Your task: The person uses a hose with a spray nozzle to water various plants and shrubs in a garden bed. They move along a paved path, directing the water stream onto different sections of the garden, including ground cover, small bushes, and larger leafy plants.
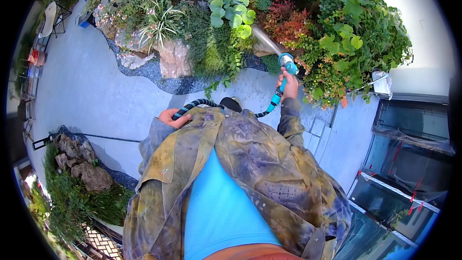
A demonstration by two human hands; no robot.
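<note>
My right hand (288, 84) grips a turquoise spray nozzle (287, 65), from which a white jet of water (267, 41) runs up and left toward broad-leaved green plants (231, 9) and reddish shrubs (286, 19) in the raised bed. The nozzle joins a black and blue patterned hose (192, 108) that passes in front of my body. My left hand (171, 118) is closed on this hose at waist height. A dark shoe (230, 102) shows just beyond my jacket.
Rocks (175, 60) and dark gravel edging border the bed. A pale paved path (79, 82) curves round a second rockery (89, 171) at lower left, crossed by hose. Chairs (48, 21) line the left. Glass panels (399, 163) and a white wall (423, 24) stand right.
</note>
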